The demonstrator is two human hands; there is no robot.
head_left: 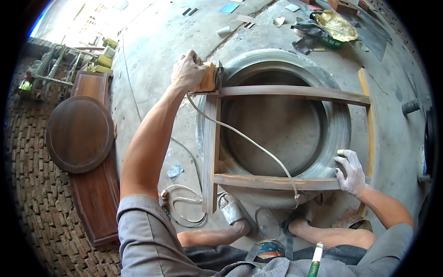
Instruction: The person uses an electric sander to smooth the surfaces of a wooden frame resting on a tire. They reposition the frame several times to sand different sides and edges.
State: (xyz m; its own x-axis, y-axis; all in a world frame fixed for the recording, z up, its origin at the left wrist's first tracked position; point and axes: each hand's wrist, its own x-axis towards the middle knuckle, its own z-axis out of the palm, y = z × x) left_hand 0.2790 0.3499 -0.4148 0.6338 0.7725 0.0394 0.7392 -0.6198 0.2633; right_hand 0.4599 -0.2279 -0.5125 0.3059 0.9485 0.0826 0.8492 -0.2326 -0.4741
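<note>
My left hand (188,71) is wrapped round a yellow-orange power sander (206,79), which sits on the far left corner of a wooden frame (295,92). A pale cord (244,135) runs from the sander across the frame to its near rail. Dust-whitened, my right hand (352,173) grips the near right corner of the frame, thumb on the near rail; something yellowish covers one fingertip. Two long rails and two side posts make up the frame, which lies across a large dusty tyre (344,134) flat on the floor.
A dark round wooden top (80,135) lies on a long brown panel (94,198) at left, beside bricks. Coiled cable (184,203) lies near my left foot. Cloths and a crumpled yellowish sheet (337,25) lie far right. A cigarette (317,254) juts in at the lower edge.
</note>
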